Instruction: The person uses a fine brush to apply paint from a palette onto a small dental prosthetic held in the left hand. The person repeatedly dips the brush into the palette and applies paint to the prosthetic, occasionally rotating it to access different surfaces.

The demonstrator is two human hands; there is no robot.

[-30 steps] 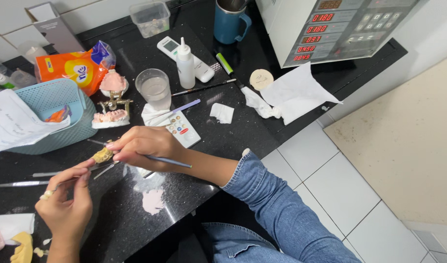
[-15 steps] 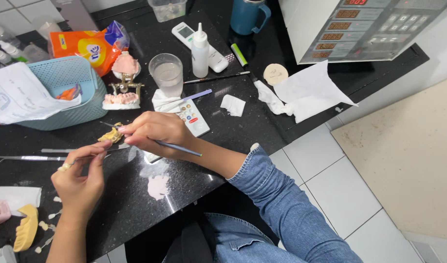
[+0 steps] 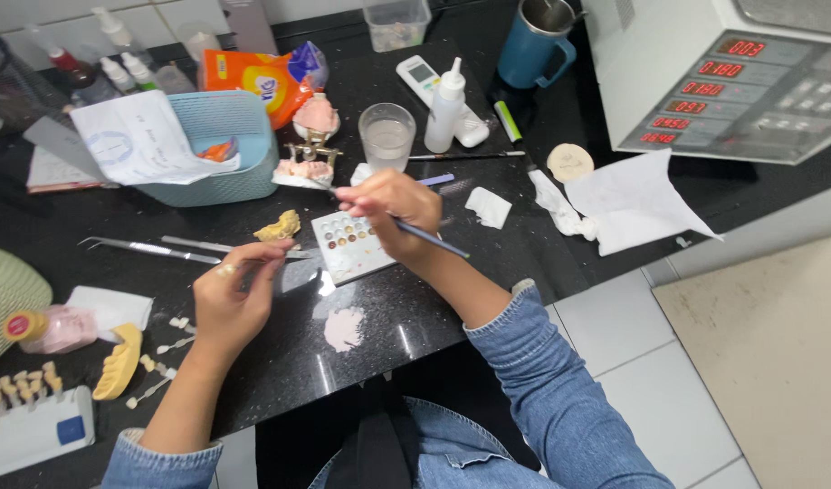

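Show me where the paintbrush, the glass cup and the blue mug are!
paintbrush (image 3: 434,239), head view, on its blue handle.
glass cup (image 3: 387,138), head view, on its side wall.
blue mug (image 3: 535,50), head view, on its body.

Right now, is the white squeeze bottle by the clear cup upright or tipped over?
Upright: the white squeeze bottle stands on the black counter with its nozzle pointing up, beside the clear cup.
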